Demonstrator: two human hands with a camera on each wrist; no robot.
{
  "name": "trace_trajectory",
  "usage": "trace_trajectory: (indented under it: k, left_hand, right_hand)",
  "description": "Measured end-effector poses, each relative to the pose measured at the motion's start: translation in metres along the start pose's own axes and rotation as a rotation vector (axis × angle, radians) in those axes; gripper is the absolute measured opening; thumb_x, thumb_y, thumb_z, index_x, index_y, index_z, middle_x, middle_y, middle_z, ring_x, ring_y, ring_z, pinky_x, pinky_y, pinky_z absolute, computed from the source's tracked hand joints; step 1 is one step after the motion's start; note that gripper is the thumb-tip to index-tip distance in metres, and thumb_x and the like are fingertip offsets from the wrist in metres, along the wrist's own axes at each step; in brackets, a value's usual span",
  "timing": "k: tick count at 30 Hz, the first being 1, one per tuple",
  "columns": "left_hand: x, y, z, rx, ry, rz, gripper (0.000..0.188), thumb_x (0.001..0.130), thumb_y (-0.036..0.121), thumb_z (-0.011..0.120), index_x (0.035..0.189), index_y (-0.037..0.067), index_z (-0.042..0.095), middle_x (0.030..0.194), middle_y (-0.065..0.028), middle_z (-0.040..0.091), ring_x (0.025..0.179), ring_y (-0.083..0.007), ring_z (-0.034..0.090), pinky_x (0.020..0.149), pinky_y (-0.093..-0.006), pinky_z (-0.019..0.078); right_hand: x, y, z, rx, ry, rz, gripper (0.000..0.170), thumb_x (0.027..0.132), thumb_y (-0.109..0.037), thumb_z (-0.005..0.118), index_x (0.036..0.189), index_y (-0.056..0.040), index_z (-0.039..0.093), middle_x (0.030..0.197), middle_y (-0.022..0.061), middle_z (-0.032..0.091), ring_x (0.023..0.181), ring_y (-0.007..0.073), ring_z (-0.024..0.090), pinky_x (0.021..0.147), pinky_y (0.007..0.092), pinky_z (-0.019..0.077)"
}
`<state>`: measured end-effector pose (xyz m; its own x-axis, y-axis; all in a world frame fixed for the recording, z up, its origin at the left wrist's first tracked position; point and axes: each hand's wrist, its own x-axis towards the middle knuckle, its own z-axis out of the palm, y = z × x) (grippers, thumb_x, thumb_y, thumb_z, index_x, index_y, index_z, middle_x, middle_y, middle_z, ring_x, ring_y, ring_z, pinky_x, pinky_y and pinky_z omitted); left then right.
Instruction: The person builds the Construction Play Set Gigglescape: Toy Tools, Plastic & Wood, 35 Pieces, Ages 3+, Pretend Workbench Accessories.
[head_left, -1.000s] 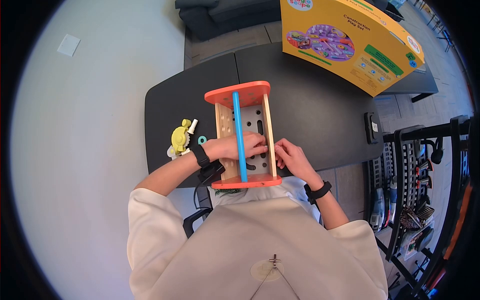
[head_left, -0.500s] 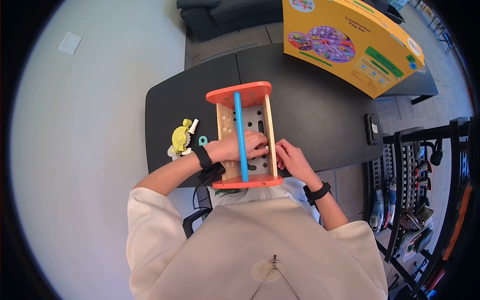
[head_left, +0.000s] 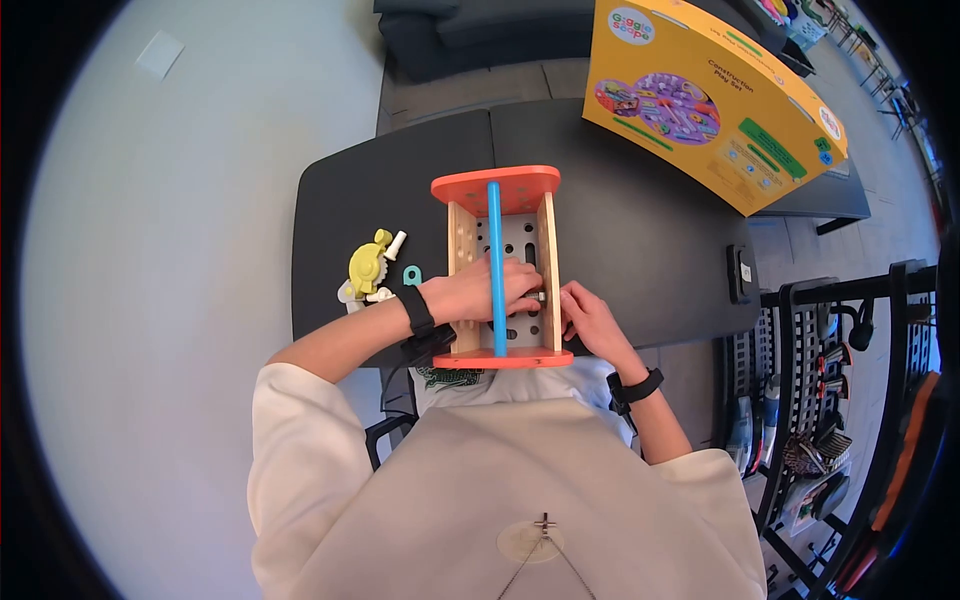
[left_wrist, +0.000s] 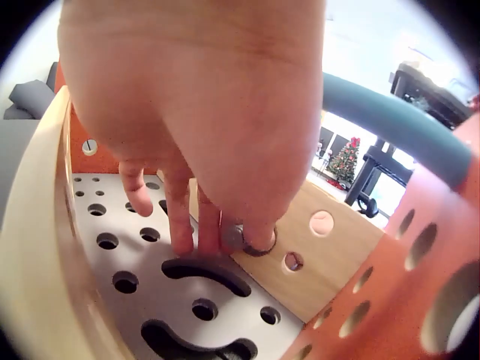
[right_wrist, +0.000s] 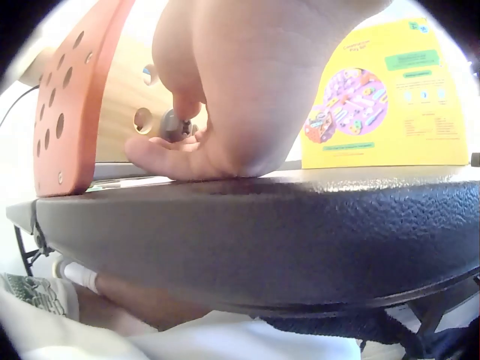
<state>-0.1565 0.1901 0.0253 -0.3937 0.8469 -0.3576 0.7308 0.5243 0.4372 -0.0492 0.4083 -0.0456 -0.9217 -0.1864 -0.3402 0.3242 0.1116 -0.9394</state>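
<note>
A toy toolbox with red end panels [head_left: 500, 188], wooden sides and a blue bar handle [head_left: 496, 230] stands at the table's near edge. My left hand [head_left: 480, 294] reaches under the bar into it, fingers pointing down by the inner face of the right wooden side [left_wrist: 289, 262]. Its thumb and finger pinch a small grey toy bolt [left_wrist: 234, 238] at a hole there. Outside that side, my right hand [head_left: 590, 318] rests low on the table. In the right wrist view its fingers close about a grey slotted end [right_wrist: 176, 126] at the wood.
Left of the toolbox lie a yellow toy saw [head_left: 367, 266], a white peg [head_left: 396, 245] and a teal holed piece [head_left: 412, 274]. A large yellow box [head_left: 690, 110] stands at the back right. A black device [head_left: 739, 273] lies by the right edge.
The head view has shifted slightly, moving the toolbox a little right in frame. A grey bolt end shows more clearly beside my left fingers. Both hands stay at the same wooden side.
</note>
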Motion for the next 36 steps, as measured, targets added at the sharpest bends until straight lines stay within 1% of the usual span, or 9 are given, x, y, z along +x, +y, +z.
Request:
trace_trajectory:
  k: [7,8,12,15,16,23,28,33,36]
  left_hand:
    - [-0.045,-0.023,-0.015,0.233,0.190,-0.011,0.031,0.106,0.025,0.062,0.128,0.004,0.069,0.134,-0.0157,0.066,0.140,-0.0345,0.053,0.118,-0.0506,0.0397]
    - [-0.052,-0.025,-0.015,0.232,0.284,-0.004,0.027,0.105,0.018,0.060,0.125,0.004,0.071,0.137,-0.0156,0.065,0.144,-0.0348,0.050,0.120,-0.0517,0.0388]
    - [-0.081,-0.030,-0.040,0.053,0.438,-0.008,0.027,0.106,0.014,0.058,0.129,0.003,0.070,0.142,-0.0146,0.063,0.144,-0.0348,0.050,0.122,-0.0486,0.0388]
    - [-0.112,-0.024,-0.060,-0.215,0.452,-0.163,0.028,0.108,0.016,0.058,0.130,0.004,0.069,0.142,-0.0139,0.063,0.144,-0.0339,0.050,0.121,-0.0468,0.0410]
    - [-0.122,-0.026,-0.054,-0.169,0.565,-0.175,0.026,0.108,0.017,0.057,0.127,0.002,0.068,0.131,-0.0120,0.068,0.131,-0.0321,0.059,0.113,-0.0442,0.0472]
    - [-0.173,-0.041,-0.029,-0.486,0.551,-0.395,0.031,0.110,0.019,0.056,0.135,0.004,0.066,0.139,-0.0136,0.067,0.130,-0.0333,0.063,0.111,-0.0428,0.0494]
    - [-0.195,-0.053,-0.011,-0.519,0.597,-0.432,0.031,0.110,0.020,0.055,0.134,0.004,0.067,0.136,-0.0132,0.069,0.126,-0.0300,0.067,0.109,-0.0417,0.0513]
    - [-0.206,-0.063,-0.005,-0.693,0.715,-0.436,0.031,0.111,0.017,0.056,0.136,0.004,0.066,0.129,-0.0102,0.073,0.114,-0.0209,0.070,0.104,-0.0396,0.0542]
    - [-0.208,-0.067,0.000,-0.722,0.750,-0.418,0.030,0.111,0.018,0.056,0.135,0.004,0.068,0.125,-0.0101,0.075,0.110,-0.0199,0.071,0.101,-0.0393,0.0552]
  right_hand:
    - [0.000,-0.001,0.004,-0.081,0.073,-0.043,0.037,0.117,-0.035,0.045,0.114,-0.0014,0.059,0.095,0.0089,0.069,0.086,0.0177,0.069,0.071,0.0332,0.0584]
    - [-0.003,-0.004,0.002,-0.079,0.057,-0.010,0.044,0.117,-0.042,0.043,0.115,-0.0009,0.059,0.103,0.0096,0.067,0.095,0.0194,0.067,0.083,0.0353,0.0583]
    - [-0.004,-0.014,-0.002,0.094,0.000,0.052,0.055,0.115,-0.054,0.043,0.119,0.0003,0.055,0.116,0.0085,0.059,0.115,0.0190,0.059,0.106,0.0368,0.0495]
    - [-0.010,-0.034,0.000,-0.013,-0.011,0.041,0.058,0.113,-0.058,0.046,0.126,-0.0015,0.051,0.118,0.0092,0.057,0.119,0.0201,0.057,0.110,0.0368,0.0473]
    - [-0.004,-0.027,-0.004,0.009,-0.061,0.084,0.060,0.110,-0.060,0.052,0.130,-0.0035,0.047,0.124,0.0111,0.057,0.123,0.0210,0.056,0.114,0.0383,0.0450]
    - [-0.004,-0.049,0.003,0.101,0.000,0.176,0.054,0.107,-0.049,0.062,0.136,-0.0091,0.040,0.125,0.0137,0.063,0.124,0.0205,0.060,0.108,0.0408,0.0489]
    - [-0.004,-0.072,0.011,0.056,0.161,0.092,0.055,0.104,-0.034,0.068,0.143,-0.0092,0.037,0.110,0.0129,0.070,0.100,0.0173,0.065,0.085,0.0354,0.0546]
    - [-0.014,-0.107,0.011,-0.153,0.294,0.037,0.057,0.099,-0.026,0.075,0.141,-0.0053,0.042,0.115,0.0166,0.071,0.099,0.0194,0.068,0.088,0.0343,0.0552]
    - [-0.022,-0.122,0.010,-0.384,0.441,-0.289,0.070,0.088,-0.018,0.085,0.141,-0.0035,0.043,0.132,0.0227,0.068,0.119,0.0315,0.069,0.101,0.0421,0.0552]
